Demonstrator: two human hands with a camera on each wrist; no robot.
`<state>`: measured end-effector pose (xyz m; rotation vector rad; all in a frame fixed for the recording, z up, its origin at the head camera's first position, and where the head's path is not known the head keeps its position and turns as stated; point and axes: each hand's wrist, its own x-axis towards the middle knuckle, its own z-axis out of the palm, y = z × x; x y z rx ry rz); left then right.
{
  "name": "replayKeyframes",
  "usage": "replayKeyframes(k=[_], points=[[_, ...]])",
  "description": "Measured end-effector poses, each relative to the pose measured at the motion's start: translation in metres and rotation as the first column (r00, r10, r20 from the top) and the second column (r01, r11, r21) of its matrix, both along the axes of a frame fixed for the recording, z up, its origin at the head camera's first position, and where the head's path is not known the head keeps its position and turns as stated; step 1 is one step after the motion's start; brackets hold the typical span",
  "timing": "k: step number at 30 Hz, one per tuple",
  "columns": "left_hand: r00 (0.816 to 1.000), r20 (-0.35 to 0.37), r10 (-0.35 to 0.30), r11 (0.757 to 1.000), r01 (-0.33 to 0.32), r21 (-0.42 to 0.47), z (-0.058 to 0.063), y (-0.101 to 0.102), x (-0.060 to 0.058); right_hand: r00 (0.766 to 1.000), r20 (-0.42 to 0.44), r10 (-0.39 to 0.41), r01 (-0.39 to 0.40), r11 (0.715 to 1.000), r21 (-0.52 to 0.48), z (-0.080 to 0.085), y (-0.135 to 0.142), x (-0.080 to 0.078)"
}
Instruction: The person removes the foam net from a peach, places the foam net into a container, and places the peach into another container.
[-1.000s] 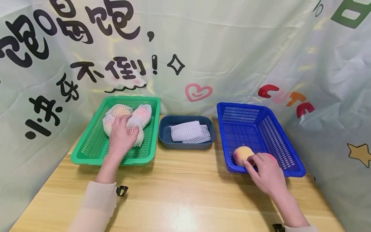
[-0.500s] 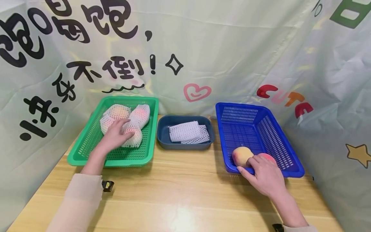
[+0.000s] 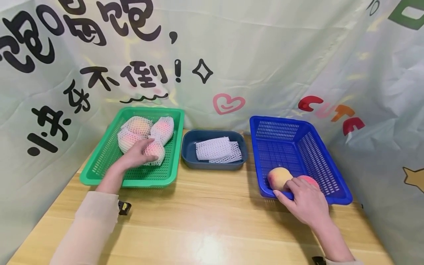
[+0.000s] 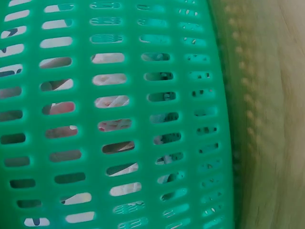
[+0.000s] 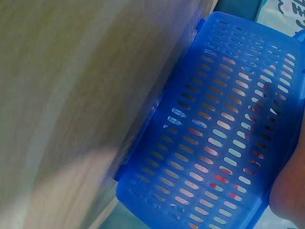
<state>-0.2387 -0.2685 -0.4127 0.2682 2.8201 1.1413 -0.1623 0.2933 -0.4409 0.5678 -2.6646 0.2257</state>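
Note:
At the left, my left hand (image 3: pixel 134 154) reaches into the green basket (image 3: pixel 87 178). Its fingers and thumb hold a peach in white foam netting (image 3: pixel 155 152). Other netted peaches (image 3: pixel 140 125) lie close behind it. Through the slots in the left wrist view, only bits of netting and pink show. My right hand (image 3: pixel 306 200) lies over the front rim of the blue basket (image 3: pixel 331 165), thumb stretched along the rim, fingers inside. Beside its fingers sits a bare yellow peach (image 3: pixel 279 177); a pinkish-red peach (image 3: pixel 309 180) is partly covered by the hand. I cannot tell whether the fingers grip it.
Between the baskets stands a dark blue-grey tray (image 3: pixel 190 160) with white foam nets (image 3: pixel 213 149) folded in it. Everything rests on a wooden table (image 3: pixel 205 209). A printed cloth (image 3: pixel 271 66) hangs close behind the baskets and along both sides.
My left hand first drew back left off the netted peach, then came forward to it again. My right thumb moved from beside the yellow peach to the front rim; that hand otherwise stays put.

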Motion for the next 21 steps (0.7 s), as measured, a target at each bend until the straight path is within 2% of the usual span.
replayKeyframes(k=[13, 21], points=[[0.999, 0.048, -0.014, 1.0, 0.015, -0.022, -0.0029, 0.004, -0.0074, 1.0, 0.014, -0.025, 0.025, 1.0, 0.002, 0.0017, 0.0014, 0.0005], [0.997, 0.066, 0.036, 0.999, -0.035, -0.023, -0.0036, 0.0028, -0.0003, 1.0, 0.012, -0.003, 0.003, 1.0, -0.002, -0.0021, 0.0, -0.0009]])
